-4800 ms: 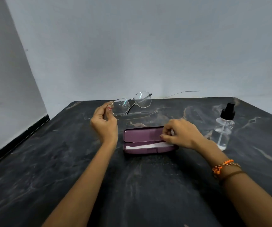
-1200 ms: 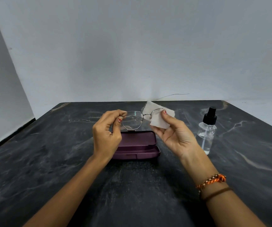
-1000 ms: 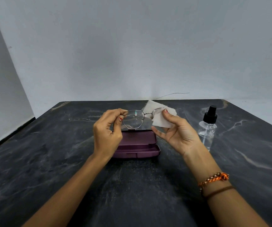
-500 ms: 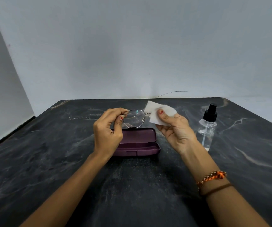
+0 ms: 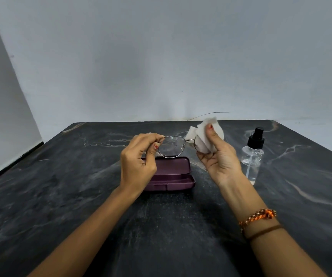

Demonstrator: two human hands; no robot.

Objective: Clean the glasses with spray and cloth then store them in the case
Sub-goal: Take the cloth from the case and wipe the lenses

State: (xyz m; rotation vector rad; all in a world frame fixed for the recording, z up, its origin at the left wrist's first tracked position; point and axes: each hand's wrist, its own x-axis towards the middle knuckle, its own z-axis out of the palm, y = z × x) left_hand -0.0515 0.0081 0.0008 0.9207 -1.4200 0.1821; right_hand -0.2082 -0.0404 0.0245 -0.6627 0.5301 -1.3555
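Thin metal-framed glasses (image 5: 172,145) are held up above the table, with small droplets on the visible left lens. My left hand (image 5: 139,162) pinches the frame at its left end. My right hand (image 5: 219,158) grips a white cloth (image 5: 205,134) folded around the right lens, thumb on the near side, so that lens is hidden. Below the glasses a purple case (image 5: 171,176) lies open on the dark marble table (image 5: 81,196). A clear spray bottle (image 5: 252,156) with a black nozzle stands upright to the right of my right hand.
A pale wall rises right behind the table's far edge, and another wall runs along the left. A thin wire (image 5: 211,113) lies at the far edge. An orange braided bracelet (image 5: 259,216) sits on my right wrist.
My right hand first took the cloth out of the case, then closed it on the right lens. Over the last second the cloth and thumb have slid upward over that lens.
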